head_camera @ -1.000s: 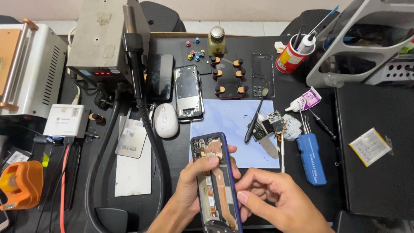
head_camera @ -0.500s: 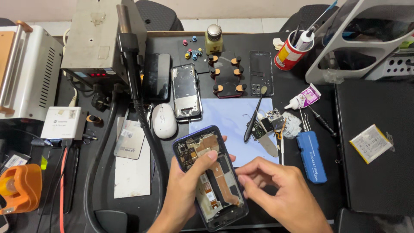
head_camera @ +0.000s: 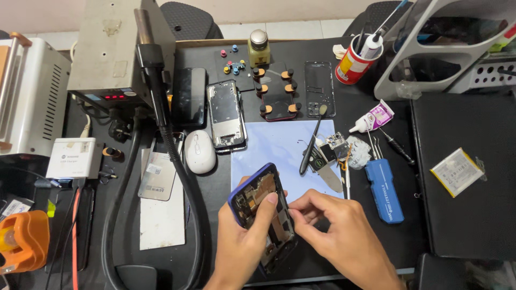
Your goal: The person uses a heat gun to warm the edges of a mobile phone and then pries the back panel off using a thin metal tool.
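In the head view, the left hand (head_camera: 244,244) grips an opened phone (head_camera: 263,217) with a blue frame, its bare insides facing up; the fingers wrap around the phone's left side and the thumb lies across the middle of it. The phone is held tilted above the near edge of the worktop (head_camera: 430,225), its upper end over the near left corner of a pale blue mat (head_camera: 274,145). The right hand (head_camera: 338,236) is curled, with its fingertips pinched together at the phone's right edge; whether they hold any small part cannot be told. On the mat's right side lie a black brush-like tool (head_camera: 310,145), a small heap of phone parts (head_camera: 336,146) and a metal spatula (head_camera: 329,177). Just right of the mat lie a blue tool case (head_camera: 384,190) and a small glue tube (head_camera: 371,118). Beyond the mat, toward the far edge, lie a bare phone frame (head_camera: 226,114), a black phone back (head_camera: 320,88), a dark clamp plate with orange knobs (head_camera: 277,91) and a red cup of tools (head_camera: 355,62). A white mouse (head_camera: 200,151) sits left of the mat, beside a black hose (head_camera: 177,177) that runs down from a grey hot-air station (head_camera: 115,51) at the far left. A flat battery (head_camera: 457,172) lies on a dark pad near the right edge.
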